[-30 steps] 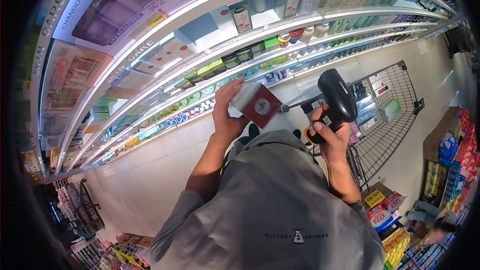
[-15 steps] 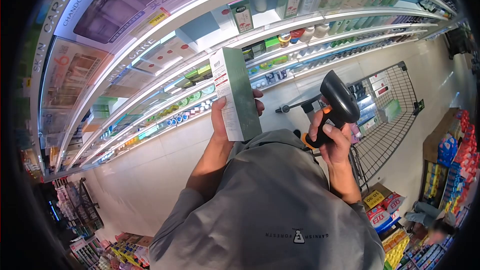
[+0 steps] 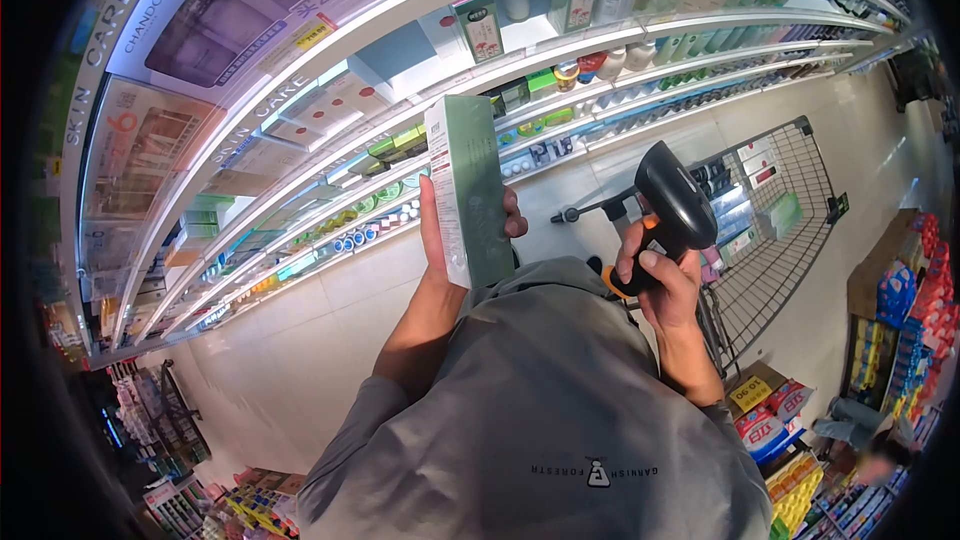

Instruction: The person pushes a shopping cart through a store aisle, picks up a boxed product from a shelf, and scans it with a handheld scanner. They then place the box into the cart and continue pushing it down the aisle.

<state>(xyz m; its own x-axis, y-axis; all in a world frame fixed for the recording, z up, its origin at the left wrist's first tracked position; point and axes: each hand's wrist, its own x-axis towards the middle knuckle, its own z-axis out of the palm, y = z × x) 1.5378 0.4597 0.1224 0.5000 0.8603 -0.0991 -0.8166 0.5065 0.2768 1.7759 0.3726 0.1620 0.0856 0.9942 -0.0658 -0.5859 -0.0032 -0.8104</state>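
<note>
A tall green box (image 3: pixel 478 190) with a white printed side stands nearly upright in my left hand (image 3: pixel 435 260), thumb along the white side and fingertips round the far green edge. The palm is partly hidden behind the box. To the right, my right hand (image 3: pixel 668 285) is wrapped round the handle of a black barcode scanner (image 3: pixel 676 195) with orange parts. The scanner's head is raised above the hand, apart from the box.
Lit shelves (image 3: pixel 400 80) of skin care goods curve across the front and left. A wire shopping cart (image 3: pixel 790 270) holding boxes is at the right. Stacked packages (image 3: pixel 765 425) stand at the lower right, with a crouching person (image 3: pixel 855 430) partly visible beside them.
The green box has turned slightly in my left hand, showing more green and less of the white side. My left thumb is straighter and higher. The scanner has barely shifted.
</note>
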